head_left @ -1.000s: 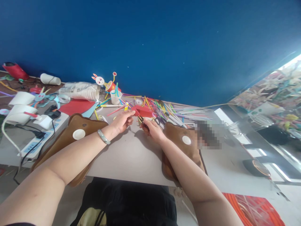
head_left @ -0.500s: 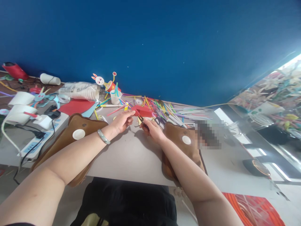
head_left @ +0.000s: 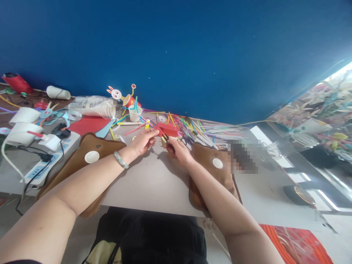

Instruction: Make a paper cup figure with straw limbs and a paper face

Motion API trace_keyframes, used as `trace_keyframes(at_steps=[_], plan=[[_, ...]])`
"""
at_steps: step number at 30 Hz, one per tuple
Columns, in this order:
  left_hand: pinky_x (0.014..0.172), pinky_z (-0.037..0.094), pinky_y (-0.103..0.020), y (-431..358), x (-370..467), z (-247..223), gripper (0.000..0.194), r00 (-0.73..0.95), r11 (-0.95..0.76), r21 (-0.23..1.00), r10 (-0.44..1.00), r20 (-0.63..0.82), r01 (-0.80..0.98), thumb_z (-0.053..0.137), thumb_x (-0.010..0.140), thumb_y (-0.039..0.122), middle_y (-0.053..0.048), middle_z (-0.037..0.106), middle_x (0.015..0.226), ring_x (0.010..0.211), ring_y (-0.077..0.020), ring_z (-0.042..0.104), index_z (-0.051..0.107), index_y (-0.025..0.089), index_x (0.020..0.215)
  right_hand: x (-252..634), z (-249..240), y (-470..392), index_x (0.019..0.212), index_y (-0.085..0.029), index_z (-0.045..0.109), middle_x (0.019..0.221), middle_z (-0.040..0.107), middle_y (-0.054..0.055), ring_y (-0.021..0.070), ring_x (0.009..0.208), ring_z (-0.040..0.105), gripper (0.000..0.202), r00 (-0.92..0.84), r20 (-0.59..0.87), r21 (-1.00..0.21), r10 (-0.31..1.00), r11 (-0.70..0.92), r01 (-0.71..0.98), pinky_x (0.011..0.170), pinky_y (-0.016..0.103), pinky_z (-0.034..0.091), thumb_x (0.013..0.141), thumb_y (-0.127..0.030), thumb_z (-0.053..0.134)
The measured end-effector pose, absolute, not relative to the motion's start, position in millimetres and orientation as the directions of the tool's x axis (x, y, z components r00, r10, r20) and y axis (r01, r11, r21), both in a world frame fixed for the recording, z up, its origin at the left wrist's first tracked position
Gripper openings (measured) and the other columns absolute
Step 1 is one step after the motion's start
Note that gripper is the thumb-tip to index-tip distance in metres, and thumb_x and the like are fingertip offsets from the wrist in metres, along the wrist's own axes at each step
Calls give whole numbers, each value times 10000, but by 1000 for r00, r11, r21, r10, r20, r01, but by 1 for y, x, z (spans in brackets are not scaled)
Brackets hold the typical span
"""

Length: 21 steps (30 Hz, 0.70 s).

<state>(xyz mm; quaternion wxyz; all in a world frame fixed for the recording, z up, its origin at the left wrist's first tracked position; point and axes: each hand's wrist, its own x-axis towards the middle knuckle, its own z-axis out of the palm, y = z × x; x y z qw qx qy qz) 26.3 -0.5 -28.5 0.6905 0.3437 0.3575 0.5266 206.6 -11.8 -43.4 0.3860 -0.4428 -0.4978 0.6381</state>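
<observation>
My left hand pinches the left edge of a piece of red paper between thumb and fingertips. My right hand is closed around a small pair of dark-handled scissors. Their blades stand apart and point up toward the lower edge of the paper. Whether the blades touch it, I cannot tell. Under each forearm lies a brown cushion-like pad, the left one and the right one, each with a white disc on it.
Many coloured straws lie behind my hands. White cups, one with straws, and a bagged cup stack stand along the blue wall. A power strip with cables is at left. Red sheet lies beyond the left pad.
The scissor blades show wider apart and a little clear of the paper's lower edge. Both hands keep nearly the same place, and the left still grips the paper.
</observation>
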Motion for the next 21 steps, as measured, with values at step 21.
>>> trace_keyframes(at_steps=[21], plan=[[406, 269, -169, -1, 25, -26, 246, 149, 205, 851, 977, -151, -483, 799, 683, 276, 21, 663, 745, 417, 1, 383, 613, 144, 775, 206, -43, -12, 696, -167, 636, 503, 329, -83, 36, 394, 200, 581, -356, -213, -964, 910, -254, -74, 395, 222, 108, 735, -745, 673]])
